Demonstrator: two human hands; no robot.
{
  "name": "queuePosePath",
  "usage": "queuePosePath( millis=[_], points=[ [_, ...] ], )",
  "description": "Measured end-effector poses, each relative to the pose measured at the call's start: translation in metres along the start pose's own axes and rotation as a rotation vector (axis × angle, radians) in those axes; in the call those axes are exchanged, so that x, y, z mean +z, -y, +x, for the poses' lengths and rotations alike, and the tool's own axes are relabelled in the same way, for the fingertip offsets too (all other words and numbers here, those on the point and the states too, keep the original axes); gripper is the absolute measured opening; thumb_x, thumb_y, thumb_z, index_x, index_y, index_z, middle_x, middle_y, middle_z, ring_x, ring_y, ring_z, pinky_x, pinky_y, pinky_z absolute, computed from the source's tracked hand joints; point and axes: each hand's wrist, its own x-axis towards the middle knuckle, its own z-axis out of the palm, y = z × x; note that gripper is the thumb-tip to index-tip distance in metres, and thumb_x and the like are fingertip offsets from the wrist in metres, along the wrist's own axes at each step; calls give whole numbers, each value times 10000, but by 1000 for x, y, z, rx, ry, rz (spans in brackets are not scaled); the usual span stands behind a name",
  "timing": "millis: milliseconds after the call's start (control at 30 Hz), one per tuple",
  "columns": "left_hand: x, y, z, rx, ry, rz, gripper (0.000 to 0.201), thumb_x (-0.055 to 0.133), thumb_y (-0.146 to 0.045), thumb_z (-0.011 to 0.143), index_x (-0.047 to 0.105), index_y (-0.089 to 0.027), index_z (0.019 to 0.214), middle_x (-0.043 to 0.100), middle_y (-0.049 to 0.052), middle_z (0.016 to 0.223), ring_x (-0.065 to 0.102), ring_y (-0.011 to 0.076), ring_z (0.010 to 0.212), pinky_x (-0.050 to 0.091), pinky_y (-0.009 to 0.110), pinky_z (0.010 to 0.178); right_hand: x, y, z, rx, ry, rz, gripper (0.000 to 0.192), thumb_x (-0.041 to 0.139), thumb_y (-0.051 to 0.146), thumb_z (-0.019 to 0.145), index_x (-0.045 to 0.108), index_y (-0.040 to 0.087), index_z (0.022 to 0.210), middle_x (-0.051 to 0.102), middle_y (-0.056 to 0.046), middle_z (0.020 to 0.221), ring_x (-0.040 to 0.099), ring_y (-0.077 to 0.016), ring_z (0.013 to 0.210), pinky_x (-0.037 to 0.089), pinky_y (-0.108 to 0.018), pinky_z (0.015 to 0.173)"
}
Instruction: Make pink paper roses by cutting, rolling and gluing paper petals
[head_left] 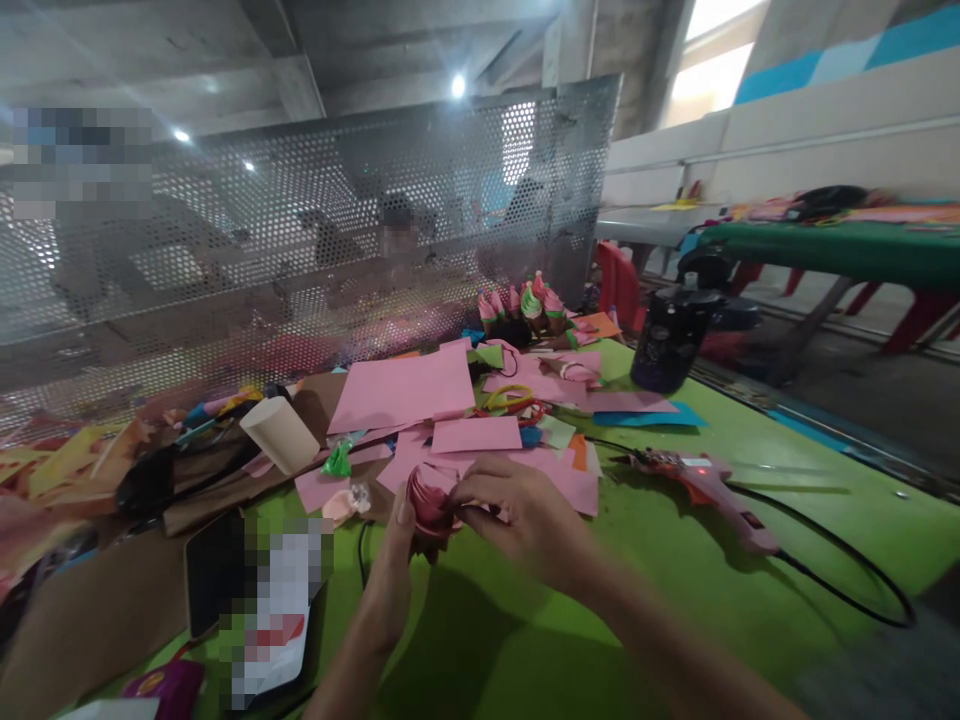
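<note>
My left hand (391, 585) is closed around the side of a pink paper ice-cream cone (430, 502), with the thumb along its left edge. Its swirled pink top faces up toward me, and a jagged brown part shows beneath it. My right hand (529, 515) pinches at the right edge of the swirl with thumb and fingertips. Exactly what lies between those fingertips is hidden. Just behind my hands are pink paper sheets (409, 385). A pink hot glue gun (705, 485) with a lit red light lies to the right on the green table (847, 530).
Finished paper cones (532, 300) stand at the back by a perforated metal screen (315, 240). A dark bottle (671, 335) stands at the right. A white roll (280, 435), a phone (214, 572) and brown paper (97, 620) lie left. The glue gun's black cord (862, 583) loops rightward.
</note>
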Motion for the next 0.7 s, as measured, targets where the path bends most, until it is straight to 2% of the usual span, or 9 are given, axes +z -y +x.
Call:
queuePosePath(
  millis=[133,167,233,300,333,400,500,700],
  points=[
    [-1,-4,-4,-71,57,-78,316,567,-340,922,575,-170,1189,604,88,1196,622,224,993,540,423,832,-6,0,-1,-43,63,7,238,591,54,846,715,225,956,652,-27,845,599,-160,802,451,-248,681],
    [-2,-6,-6,-87,68,-97,304,529,-382,936,603,-158,1128,631,81,1120,632,210,921,545,392,783,-7,0,-1,-54,77,2,237,593,59,848,713,228,961,646,-26,849,598,-161,809,448,-247,683],
    [-3,-9,-9,-109,87,-133,420,416,-503,952,635,-145,936,647,53,871,596,173,713,508,314,620,-7,-2,-2,-72,98,-13,222,598,70,856,713,232,955,635,-23,847,592,-158,811,441,-243,681],
    [-4,-13,-11,-137,109,-195,525,339,-592,937,586,-163,761,557,16,657,475,136,561,391,264,500,-6,-3,-2,-91,112,-37,196,599,84,869,713,230,932,628,-21,840,585,-154,807,432,-242,684],
    [-4,-15,-11,-157,126,-230,524,341,-605,930,554,-172,724,513,2,613,425,124,535,344,251,484,-5,-4,-2,-101,115,-51,183,598,91,875,712,227,918,626,-21,837,581,-153,806,428,-243,686],
    [-4,-17,-11,-203,145,-289,489,381,-602,918,512,-181,707,464,-15,588,363,110,523,291,236,482,-3,-6,-1,-122,116,-71,170,598,90,875,708,218,894,624,-21,827,575,-154,800,423,-244,687],
    [-4,-16,-10,-251,145,-306,478,399,-606,908,517,-176,736,468,-13,591,351,107,523,268,227,483,-2,-7,-1,-140,116,-71,177,606,59,854,702,209,861,615,-17,806,568,-152,780,418,-240,676],
    [-5,-14,-9,-208,117,-314,504,419,-649,876,526,-174,747,516,-2,611,357,102,507,270,224,470,-5,-5,-1,-16,59,177,139,664,69,826,689,196,878,643,-20,868,612,-130,795,467,-210,694]
  ],
)
